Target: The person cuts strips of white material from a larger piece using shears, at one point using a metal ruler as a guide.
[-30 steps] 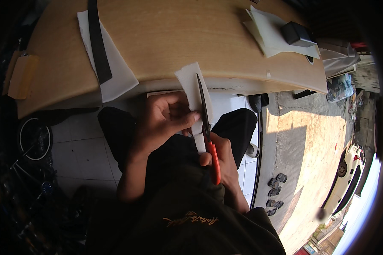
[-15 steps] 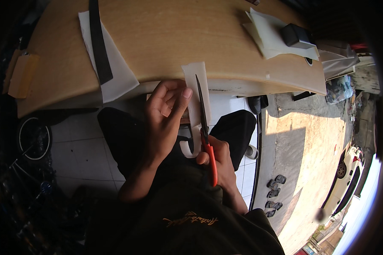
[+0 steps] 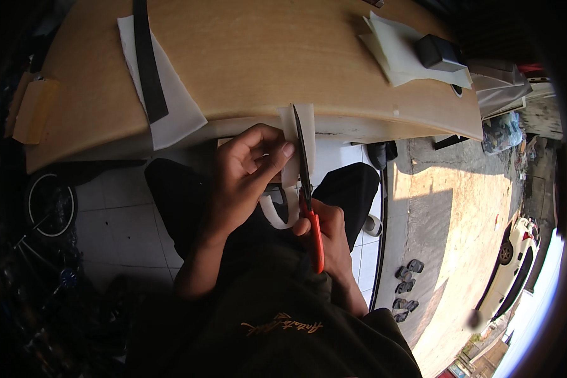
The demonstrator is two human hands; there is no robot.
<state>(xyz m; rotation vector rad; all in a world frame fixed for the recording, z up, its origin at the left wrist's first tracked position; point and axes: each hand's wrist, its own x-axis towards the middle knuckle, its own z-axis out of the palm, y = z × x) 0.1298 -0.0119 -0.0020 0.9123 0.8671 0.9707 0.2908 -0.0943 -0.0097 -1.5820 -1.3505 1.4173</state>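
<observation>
My left hand (image 3: 246,173) pinches a narrow strip of white material (image 3: 294,135) between thumb and fingers, just below the edge of the wooden table (image 3: 252,57). A cut part of the strip curls down in a loop under my hand. My right hand (image 3: 327,236) grips orange-handled scissors (image 3: 305,189); their dark blades point up along the strip, with the tips reaching the table's edge. Both hands are over my lap.
On the table lie a white sheet (image 3: 170,101) with a black strip (image 3: 148,63) at the left, and stacked white pieces (image 3: 403,53) under a dark block (image 3: 440,51) at the right. A bicycle wheel (image 3: 47,205) stands at the left on tiled floor. Sunlit pavement lies right.
The white piece went from a wider sheet to a narrow strip with a cut loop hanging below. The scissors' blades have advanced up along it, and my left fingers shifted their hold.
</observation>
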